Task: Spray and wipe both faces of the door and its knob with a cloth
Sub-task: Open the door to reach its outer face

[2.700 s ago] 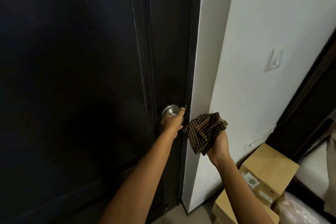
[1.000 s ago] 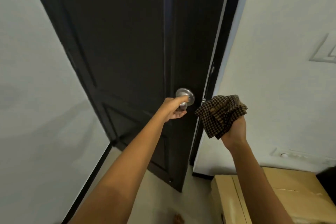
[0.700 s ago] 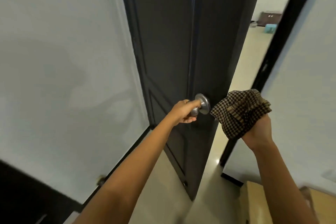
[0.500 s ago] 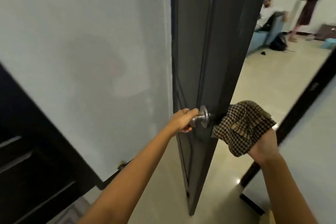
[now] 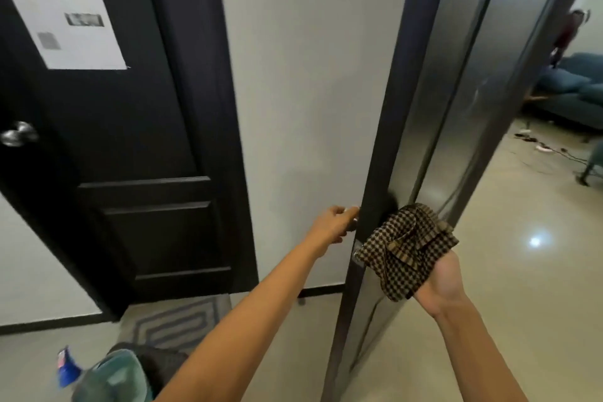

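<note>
**Door wipe: looked mid-job at best**

Open door (image 5: 456,108) stood edge-on. Left hand (image 5: 329,225) gripped the knob (image 5: 353,210) at 9 o'clock of that edge. Right hand (image 5: 440,284) clutched the checkered cloth (image 5: 408,248) at 3 o'clock, at or just off the glossy face. Nothing showed which face was already done, so I'd guess plenty was left.

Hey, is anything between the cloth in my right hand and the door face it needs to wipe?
Nothing visible. The cloth in the right hand is close by the shiny face of the door, at knob height. The left hand grips the knob on the other side.
</note>
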